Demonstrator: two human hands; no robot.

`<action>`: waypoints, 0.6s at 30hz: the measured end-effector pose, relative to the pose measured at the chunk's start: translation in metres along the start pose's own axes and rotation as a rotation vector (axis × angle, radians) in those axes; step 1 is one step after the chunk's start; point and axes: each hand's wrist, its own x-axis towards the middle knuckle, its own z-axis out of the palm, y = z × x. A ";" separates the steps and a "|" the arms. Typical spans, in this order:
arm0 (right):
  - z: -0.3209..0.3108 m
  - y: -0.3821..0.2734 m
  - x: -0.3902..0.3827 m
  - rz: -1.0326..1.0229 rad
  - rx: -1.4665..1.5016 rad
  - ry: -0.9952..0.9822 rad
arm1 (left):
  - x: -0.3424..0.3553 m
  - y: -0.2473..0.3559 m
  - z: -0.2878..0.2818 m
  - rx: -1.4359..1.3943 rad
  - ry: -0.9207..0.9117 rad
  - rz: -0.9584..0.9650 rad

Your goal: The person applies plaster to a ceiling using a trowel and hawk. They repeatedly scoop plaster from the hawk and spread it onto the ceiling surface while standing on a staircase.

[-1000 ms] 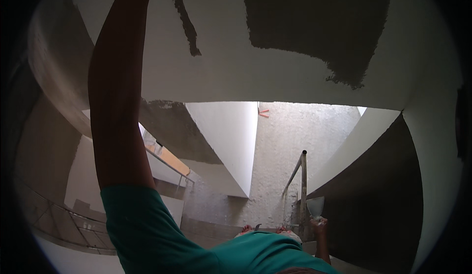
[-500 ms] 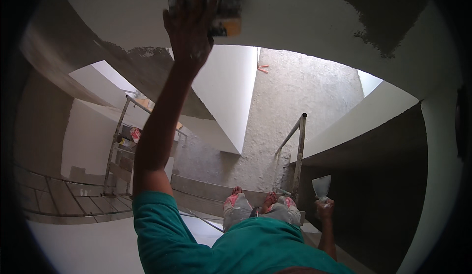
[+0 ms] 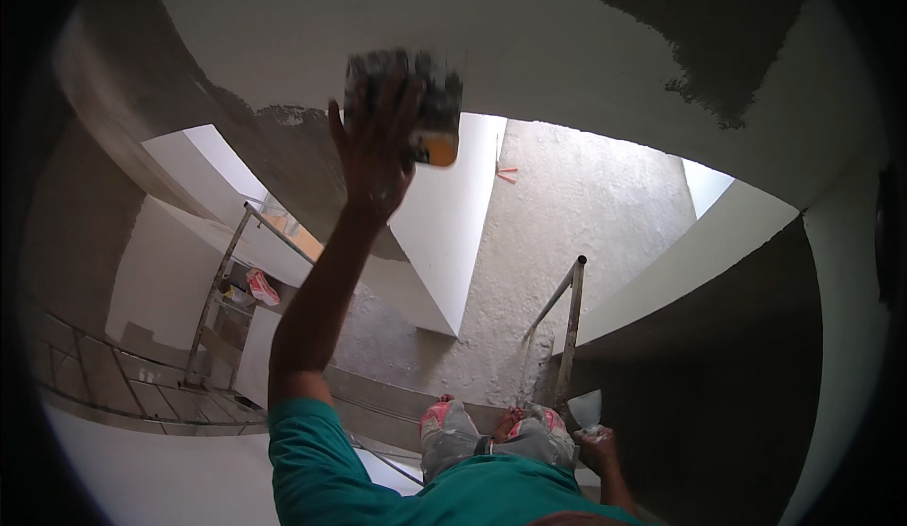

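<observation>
My left hand [image 3: 375, 153] is raised with the arm stretched out, fingers spread along the back of a rectangular plaster trowel [image 3: 440, 101]. Dark smears cover most of this tool, and one corner is orange-yellow. It is just short of the lower edge of an overhead surface coated in white plaster [image 3: 557, 63], and I cannot tell whether they touch. Low on the right, beside my leg, my right hand [image 3: 597, 450] is closed round the handle of a putty knife [image 3: 586, 409]. The knife's wide pale blade points up.
Rough grey patches [image 3: 727, 25] interrupt the white coating overhead. A metal scaffold post with a rail [image 3: 573, 337] rises by my right leg. Another scaffold frame [image 3: 219, 290] stands at left, with a red and white bag [image 3: 262, 287] near it. Beneath my feet is a plank [image 3: 378, 403].
My left hand and the trowel have come down and toward me in view. The right hand with the putty knife has shifted lower and left, closer to my leg.
</observation>
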 end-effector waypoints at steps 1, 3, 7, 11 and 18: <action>0.012 0.004 0.002 0.035 0.005 -0.080 | 0.037 -0.004 -0.012 -0.017 0.085 0.045; 0.028 -0.006 -0.009 0.093 0.086 -0.221 | 0.109 -0.017 -0.035 0.057 0.235 0.131; 0.035 -0.006 -0.014 0.360 0.265 -0.343 | 0.212 -0.011 -0.063 0.128 0.268 0.124; 0.029 0.016 -0.025 0.123 0.252 -0.540 | 0.266 -0.032 -0.072 0.247 0.371 0.151; 0.035 0.008 -0.037 0.273 0.321 -0.528 | 0.262 -0.022 -0.072 0.092 0.347 0.297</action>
